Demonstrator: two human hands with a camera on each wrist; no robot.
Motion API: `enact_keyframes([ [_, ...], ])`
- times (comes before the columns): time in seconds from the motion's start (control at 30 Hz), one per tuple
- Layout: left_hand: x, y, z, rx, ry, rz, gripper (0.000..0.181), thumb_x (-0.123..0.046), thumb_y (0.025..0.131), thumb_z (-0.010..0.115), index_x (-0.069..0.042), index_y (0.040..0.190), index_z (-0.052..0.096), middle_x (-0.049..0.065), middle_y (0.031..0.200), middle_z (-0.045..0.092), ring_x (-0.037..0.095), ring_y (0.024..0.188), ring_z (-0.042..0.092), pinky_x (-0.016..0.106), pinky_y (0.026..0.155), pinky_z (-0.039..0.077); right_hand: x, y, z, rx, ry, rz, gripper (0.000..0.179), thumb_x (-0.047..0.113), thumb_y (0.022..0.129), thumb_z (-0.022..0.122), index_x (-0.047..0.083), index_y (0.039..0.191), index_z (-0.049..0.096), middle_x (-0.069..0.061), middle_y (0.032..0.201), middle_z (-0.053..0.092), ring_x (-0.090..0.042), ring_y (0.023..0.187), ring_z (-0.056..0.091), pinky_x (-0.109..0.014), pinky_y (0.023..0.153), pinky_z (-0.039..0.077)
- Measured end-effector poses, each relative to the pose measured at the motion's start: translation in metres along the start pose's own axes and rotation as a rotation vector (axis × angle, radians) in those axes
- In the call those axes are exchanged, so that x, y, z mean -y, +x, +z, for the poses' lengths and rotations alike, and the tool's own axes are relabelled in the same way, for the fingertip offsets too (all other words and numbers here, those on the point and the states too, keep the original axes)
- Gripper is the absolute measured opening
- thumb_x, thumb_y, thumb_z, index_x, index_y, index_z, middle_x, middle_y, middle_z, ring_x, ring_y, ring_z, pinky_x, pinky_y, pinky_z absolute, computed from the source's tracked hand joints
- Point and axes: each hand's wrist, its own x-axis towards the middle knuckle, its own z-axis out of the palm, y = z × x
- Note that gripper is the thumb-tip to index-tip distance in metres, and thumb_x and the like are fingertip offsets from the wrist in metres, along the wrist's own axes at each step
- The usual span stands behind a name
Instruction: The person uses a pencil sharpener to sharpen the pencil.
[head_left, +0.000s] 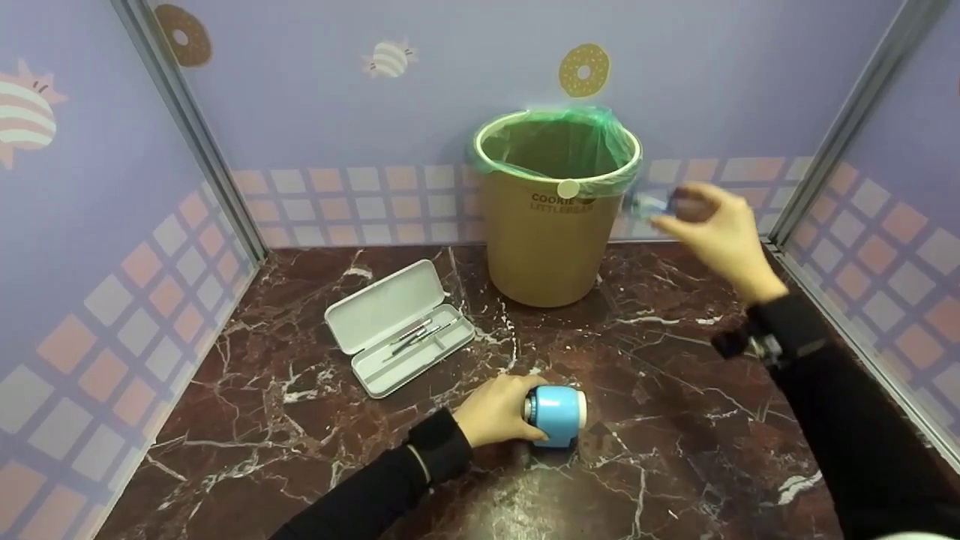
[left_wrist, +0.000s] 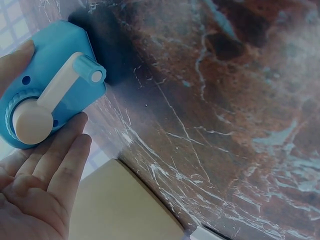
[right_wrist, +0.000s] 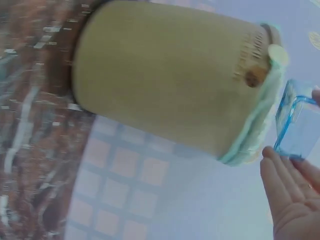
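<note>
My left hand (head_left: 499, 411) holds a blue pencil sharpener (head_left: 555, 427) against the marble-patterned table near the front middle. In the left wrist view, fingers and thumb span the sharpener's body, and its white crank (left_wrist: 60, 82) with a blue knob faces the camera. Up at the right, my right hand (head_left: 720, 232) pinches a small clear plastic shavings drawer (right_wrist: 300, 127) with blue edges. The drawer is in the air just right of the rim of a tan trash bin (head_left: 547, 247), blurred in the head view.
A green bag (head_left: 600, 135) lines the bin, which stands by the back wall (head_left: 300, 90). Left of it lies an opened grey pencil case (head_left: 390, 300) with several pens or pencils (head_left: 412, 337) inside. Patterned walls close in the table (head_left: 247, 420) at both sides.
</note>
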Motion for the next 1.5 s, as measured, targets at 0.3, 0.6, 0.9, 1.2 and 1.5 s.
enact_keyframes([
  [0.3, 0.0, -0.001, -0.001, 0.0, 0.015, -0.007, 0.068, -0.031, 0.069, 0.094, -0.011, 0.128, 0.067, 0.007, 0.111, 0.077, 0.016, 0.091, 0.073, 0.025, 0.083, 0.058, 0.039, 0.059, 0.021, -0.163, -0.134, -0.064, 0.065, 0.029, 0.084, 0.084, -0.001, 0.136, 0.059, -0.024, 0.131, 0.069, -0.036, 0.118, 0.068, -0.04, 0.105, 0.055],
  [0.6, -0.002, 0.0, 0.002, 0.014, 0.004, -0.007, 0.07, -0.03, 0.068, 0.094, -0.012, 0.13, 0.067, 0.006, 0.113, 0.078, 0.015, 0.093, 0.074, 0.025, 0.085, 0.058, 0.052, 0.087, 0.049, -0.119, -0.443, -0.133, 0.067, 0.024, 0.087, 0.077, -0.006, 0.142, 0.052, -0.029, 0.14, 0.059, -0.049, 0.128, 0.058, -0.058, 0.111, 0.046],
  [0.9, -0.002, 0.001, 0.004, 0.02, 0.034, -0.002, 0.071, -0.032, 0.067, 0.095, -0.013, 0.129, 0.066, 0.006, 0.113, 0.078, 0.016, 0.095, 0.074, 0.027, 0.088, 0.059, 0.06, 0.101, 0.063, -0.051, -0.724, -0.259, 0.057, 0.011, 0.089, 0.073, -0.009, 0.137, 0.051, -0.03, 0.141, 0.057, -0.049, 0.129, 0.056, -0.06, 0.106, 0.05],
  [1.2, -0.001, 0.001, 0.001, 0.007, 0.042, -0.002, 0.07, -0.034, 0.067, 0.095, -0.015, 0.128, 0.067, 0.005, 0.113, 0.078, 0.016, 0.095, 0.074, 0.027, 0.087, 0.059, 0.068, 0.108, 0.078, -0.094, -0.923, -0.604, 0.035, -0.012, 0.093, 0.051, -0.014, 0.127, 0.058, -0.031, 0.128, 0.065, -0.046, 0.123, 0.062, -0.051, 0.117, 0.043],
  [1.5, 0.001, -0.001, 0.0, 0.001, 0.027, -0.019, 0.071, -0.034, 0.066, 0.096, -0.015, 0.128, 0.067, 0.004, 0.112, 0.078, 0.014, 0.092, 0.073, 0.026, 0.086, 0.058, 0.074, 0.111, 0.082, 0.026, -1.12, -0.838, 0.039, -0.017, 0.092, 0.051, -0.013, 0.131, 0.059, -0.029, 0.131, 0.062, -0.042, 0.126, 0.06, -0.046, 0.117, 0.045],
])
